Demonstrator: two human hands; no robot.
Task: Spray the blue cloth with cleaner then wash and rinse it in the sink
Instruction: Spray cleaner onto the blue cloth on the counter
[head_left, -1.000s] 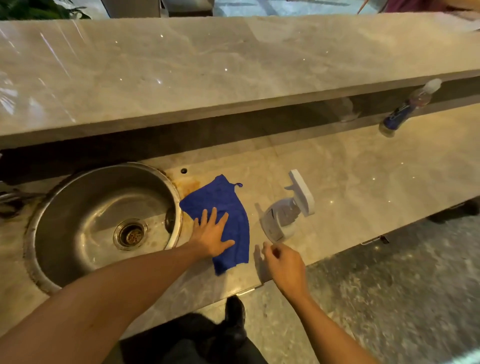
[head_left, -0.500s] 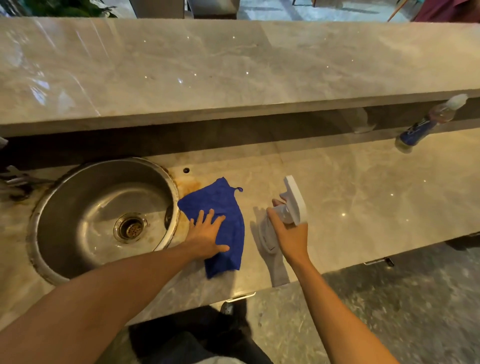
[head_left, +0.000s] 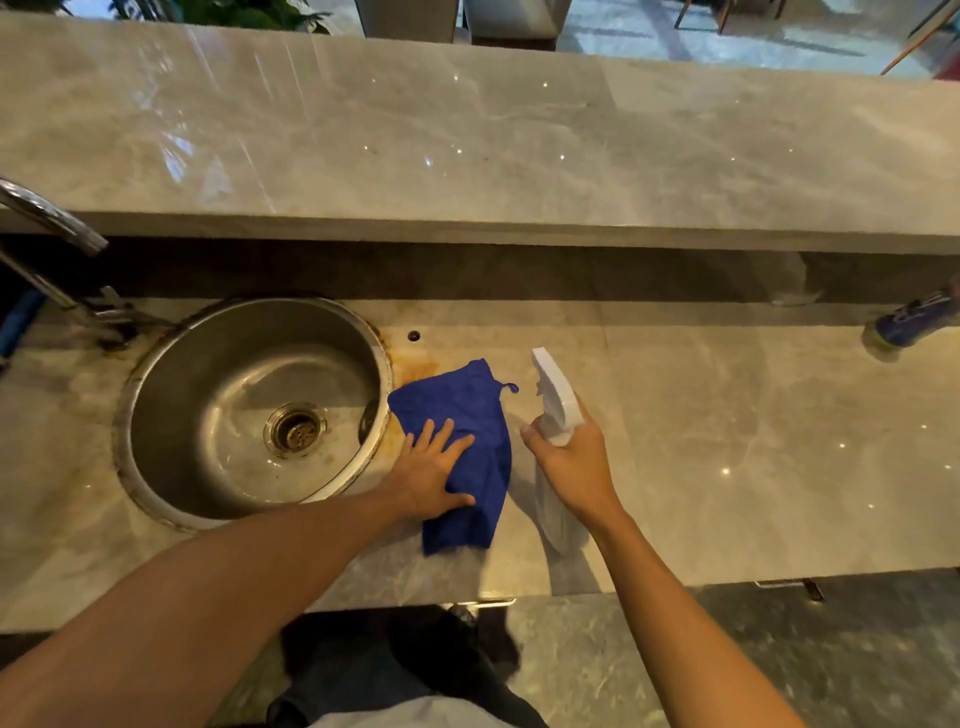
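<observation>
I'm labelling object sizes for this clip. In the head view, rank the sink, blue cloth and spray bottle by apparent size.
1. sink
2. blue cloth
3. spray bottle, partly hidden by the right hand, so its rank against the cloth is unsure.

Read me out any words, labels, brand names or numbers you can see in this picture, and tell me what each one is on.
No text can be read anywhere.
Blue-labelled bottle at the right edge of the counter: it has pale markings, too blurred to read.
White spray bottle in the right hand: no label shows.
Blue cloth under the left hand: no tag text visible.
Sink: no markings visible.
</observation>
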